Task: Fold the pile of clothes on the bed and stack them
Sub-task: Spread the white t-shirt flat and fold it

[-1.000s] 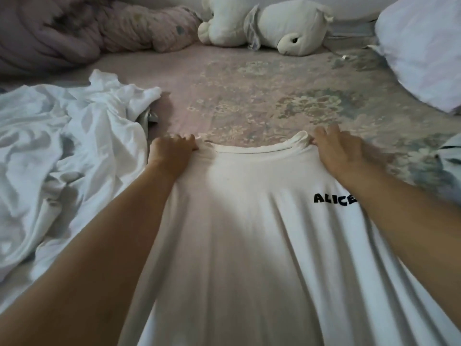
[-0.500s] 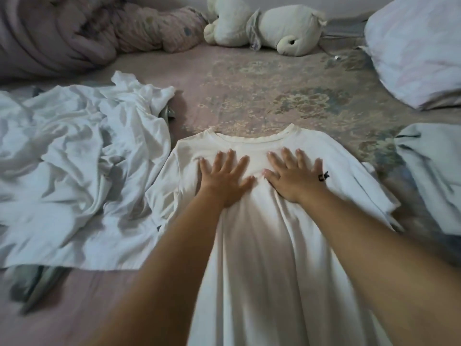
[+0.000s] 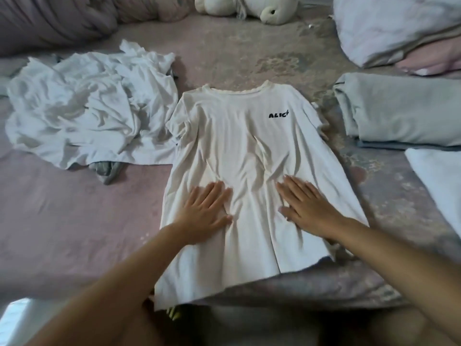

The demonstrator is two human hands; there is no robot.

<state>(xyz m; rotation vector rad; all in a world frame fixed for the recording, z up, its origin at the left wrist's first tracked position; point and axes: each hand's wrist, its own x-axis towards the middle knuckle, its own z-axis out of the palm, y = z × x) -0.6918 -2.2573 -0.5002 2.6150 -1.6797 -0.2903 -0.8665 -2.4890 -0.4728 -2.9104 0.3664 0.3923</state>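
Both hands (image 3: 207,211) press flat a white T-shirt (image 3: 239,151) printed "ALIC…".

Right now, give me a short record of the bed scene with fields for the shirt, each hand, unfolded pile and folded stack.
shirt: white ALICE T-shirt spread flat, collar away from the person
left hand: flat on the shirt's lower half
right hand: flat on the shirt's lower half
unfolded pile: crumpled white clothes, left of the shirt
folded stack: grey folded garments, right of the shirt

One spread shirt (image 3: 239,156) — two hands (image 3: 207,211) — one plush toy (image 3: 249,7)
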